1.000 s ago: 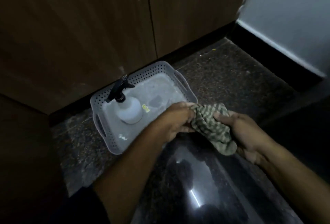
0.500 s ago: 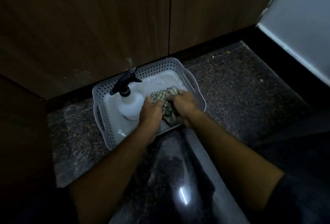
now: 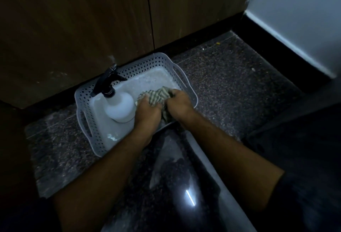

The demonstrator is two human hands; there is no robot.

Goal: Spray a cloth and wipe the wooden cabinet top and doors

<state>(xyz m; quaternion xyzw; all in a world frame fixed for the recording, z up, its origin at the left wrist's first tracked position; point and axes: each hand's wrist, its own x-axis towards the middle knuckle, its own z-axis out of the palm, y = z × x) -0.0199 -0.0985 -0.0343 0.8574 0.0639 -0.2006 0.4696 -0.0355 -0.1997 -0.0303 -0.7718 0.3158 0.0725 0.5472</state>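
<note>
1. One cloth [image 3: 160, 95], striped, soft and crumpled into a bunch, is seen inside one basket [image 3: 186, 84].
2. The basket is made of pale perforated plastic, rectangular with rounded corners and slot handles; it is set on a speckled stone floor [image 3: 230, 91], hard and glossy.
3. One spray bottle [image 3: 120, 108], round and of white translucent plastic with a black trigger head, is stood upright in the basket's left part, just beside the cloth.
4. The cloth is gripped from both sides: the left hand [image 3: 148, 110] is closed over its left part, the right hand [image 3: 180, 104] over its right part.
5. Fingers of both hands are curled into the fabric, clenched on it; the fingertips are mostly hidden in the folds. Striped fabric is seen sticking out above and between the two hands.
6. Two cabinet doors [image 3: 73, 28] of dark brown wood grain, flat and matte, are seen behind the basket, split by one thin vertical seam.
7. Counted: two hands, one cloth, one bottle, one basket, two doors.
</note>
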